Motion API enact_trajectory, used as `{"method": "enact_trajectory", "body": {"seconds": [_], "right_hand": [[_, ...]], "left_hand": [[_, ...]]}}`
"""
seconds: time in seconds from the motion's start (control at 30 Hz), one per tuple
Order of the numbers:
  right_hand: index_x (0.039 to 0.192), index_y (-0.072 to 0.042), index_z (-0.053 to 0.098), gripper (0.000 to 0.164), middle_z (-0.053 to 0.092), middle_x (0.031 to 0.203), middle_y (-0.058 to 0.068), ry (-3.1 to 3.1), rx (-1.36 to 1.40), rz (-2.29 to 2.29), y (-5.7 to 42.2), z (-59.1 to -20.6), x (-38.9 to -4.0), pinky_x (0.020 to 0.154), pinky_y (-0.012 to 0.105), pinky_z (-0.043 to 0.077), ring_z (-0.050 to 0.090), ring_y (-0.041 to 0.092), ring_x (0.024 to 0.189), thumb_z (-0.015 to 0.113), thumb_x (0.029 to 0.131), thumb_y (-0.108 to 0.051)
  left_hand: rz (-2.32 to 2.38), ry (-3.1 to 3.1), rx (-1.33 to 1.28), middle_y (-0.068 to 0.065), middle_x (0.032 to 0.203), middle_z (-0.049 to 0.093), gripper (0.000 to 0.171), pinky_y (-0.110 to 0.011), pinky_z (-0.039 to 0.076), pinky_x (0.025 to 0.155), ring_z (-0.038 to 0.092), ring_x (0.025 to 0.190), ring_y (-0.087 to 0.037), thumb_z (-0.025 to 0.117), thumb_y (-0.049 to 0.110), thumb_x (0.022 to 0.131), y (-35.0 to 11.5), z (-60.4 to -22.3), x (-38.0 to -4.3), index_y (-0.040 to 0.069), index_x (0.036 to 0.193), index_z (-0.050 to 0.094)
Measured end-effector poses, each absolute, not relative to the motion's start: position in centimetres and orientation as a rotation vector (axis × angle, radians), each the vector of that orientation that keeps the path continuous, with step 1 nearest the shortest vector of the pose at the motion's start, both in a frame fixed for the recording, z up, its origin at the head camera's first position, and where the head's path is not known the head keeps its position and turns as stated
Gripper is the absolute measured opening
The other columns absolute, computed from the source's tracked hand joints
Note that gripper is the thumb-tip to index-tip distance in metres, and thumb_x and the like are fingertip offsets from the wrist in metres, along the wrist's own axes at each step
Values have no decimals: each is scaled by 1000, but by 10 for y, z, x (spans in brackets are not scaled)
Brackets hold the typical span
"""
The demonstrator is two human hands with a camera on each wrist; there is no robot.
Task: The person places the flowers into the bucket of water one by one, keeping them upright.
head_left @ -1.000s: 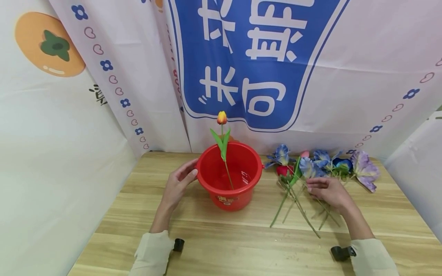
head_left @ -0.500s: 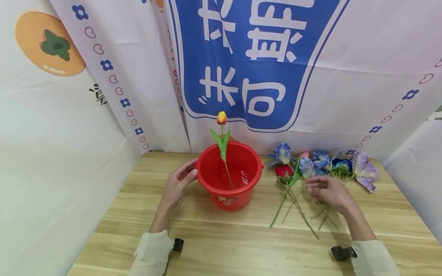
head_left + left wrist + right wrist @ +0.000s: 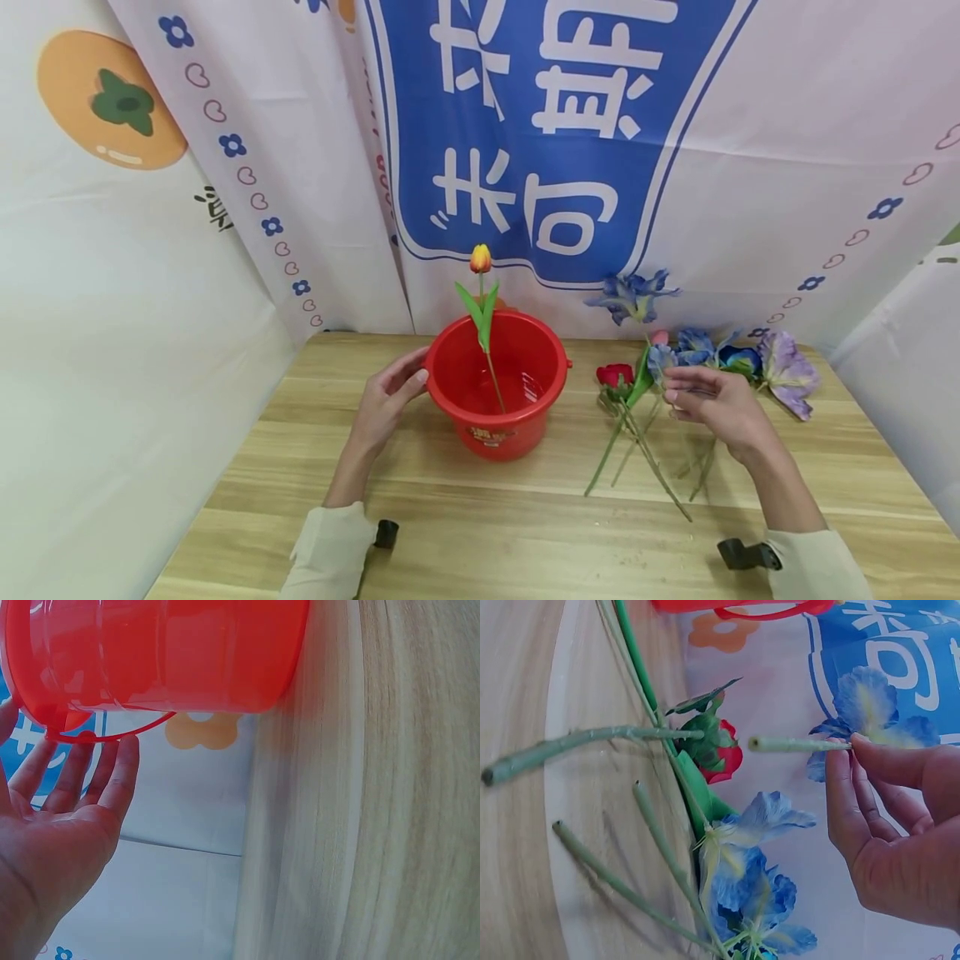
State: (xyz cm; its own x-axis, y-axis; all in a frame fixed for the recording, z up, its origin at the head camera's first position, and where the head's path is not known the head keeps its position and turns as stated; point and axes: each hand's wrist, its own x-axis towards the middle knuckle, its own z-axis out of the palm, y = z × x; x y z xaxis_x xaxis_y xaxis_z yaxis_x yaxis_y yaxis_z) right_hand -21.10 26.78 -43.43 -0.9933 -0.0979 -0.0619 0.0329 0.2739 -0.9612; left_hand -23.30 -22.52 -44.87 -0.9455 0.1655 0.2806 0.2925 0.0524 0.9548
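My left hand (image 3: 381, 407) rests against the left side of a red plastic bucket (image 3: 504, 439); its extended fingers touch the rim and thin handle (image 3: 154, 722) in the left wrist view. A yellow-and-orange tulip (image 3: 481, 259) with green leaves stands inside, leaning on the back of the bucket. To the right, my right hand (image 3: 723, 408) pinches the stem of a blue artificial flower (image 3: 633, 297) between thumb and fingers. That flower is raised, its bloom tilted toward the back wall. The cut stem end (image 3: 761, 744) points away from the hand in the right wrist view.
Several artificial flowers lie at the back right of the wooden table (image 3: 480, 533): a red rose (image 3: 615, 374), blue blooms (image 3: 695, 343) and a pale purple bloom (image 3: 787, 371). Their stems cross toward the front. A printed cloth (image 3: 780, 108) hangs behind the table.
The blue flower has risen from the pile in my right hand, its bloom now above the others. My right hand has lifted slightly. The left hand and bucket stay put.
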Motion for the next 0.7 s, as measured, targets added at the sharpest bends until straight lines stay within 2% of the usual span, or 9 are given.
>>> {"method": "enact_trajectory", "body": {"seconds": [0.3,0.7], "right_hand": [[150,12,51,55,73,108,-16,2404,-97,-1902,258,-425,-205,89,28,67,75,2,99,72,103,-9],[146,7,57,47,75,109,-17,2396,-185,-1925,243,-414,-195,88,28,67,76,3,101,70,104,-8]], "left_hand": [[-2038,-2213,-481,-29,150,58,47,-23,62,99,67,122,-4,62,11,109,-227,-448,-233,-2,153,54],[-2049,-2217,-480,-29,151,58,48,-23,62,99,67,121,-5,62,12,109,-226,-448,-233,-1,154,54]]}}
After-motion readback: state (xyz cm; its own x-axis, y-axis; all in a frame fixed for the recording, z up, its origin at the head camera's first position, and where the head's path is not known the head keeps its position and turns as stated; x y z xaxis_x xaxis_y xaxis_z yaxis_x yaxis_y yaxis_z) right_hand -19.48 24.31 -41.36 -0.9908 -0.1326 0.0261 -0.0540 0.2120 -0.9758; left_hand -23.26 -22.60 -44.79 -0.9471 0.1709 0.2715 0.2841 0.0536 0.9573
